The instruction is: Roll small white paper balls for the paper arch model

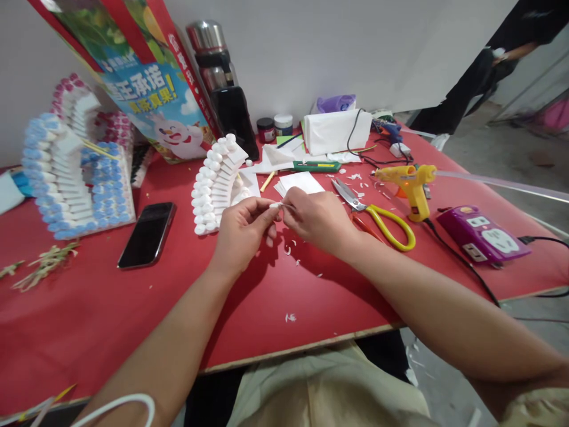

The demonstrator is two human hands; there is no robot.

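Note:
My left hand (243, 232) and my right hand (316, 218) meet over the middle of the red table (133, 308). Both pinch a small white rolled paper piece (276, 206) between their fingertips. Just left of my hands stands a curved white model (217, 181) built of stacked white paper rolls. Tiny white paper scraps (290, 318) lie on the table under and in front of my hands.
Yellow-handled scissors (377, 216), a yellow glue gun (411, 181) and a purple power strip (482, 233) lie to the right. A black phone (147, 234) and a blue-tipped paper model (75, 172) sit left. A flask, jars, tissue pack and printed box stand behind. Another person stands far right.

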